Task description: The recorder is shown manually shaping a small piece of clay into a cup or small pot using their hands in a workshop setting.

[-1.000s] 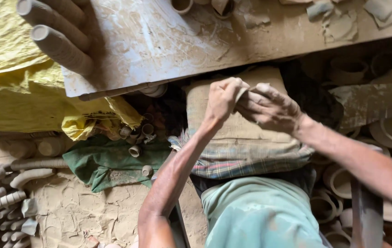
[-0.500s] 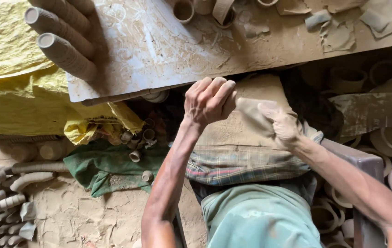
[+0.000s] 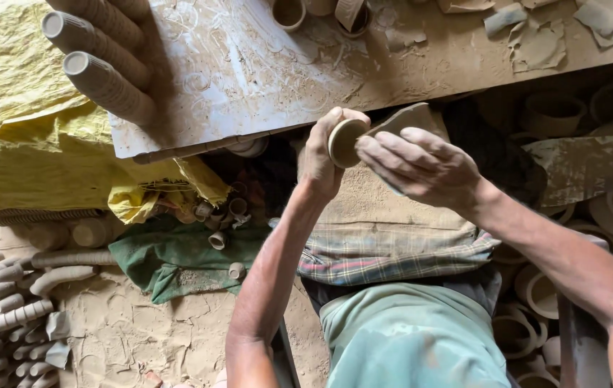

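While the left hand grips a small round clay disc just off the workboard's near edge, the right hand pinches a flat clay scrap against it. Finished cups lie stacked at the board's left corner; this piece looks only half shaped.

Head camera looks steeply down, close above the workbench.

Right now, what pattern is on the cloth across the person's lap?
A faded plaid of green, red and grey on the cloth, seen in the head view, the only one.
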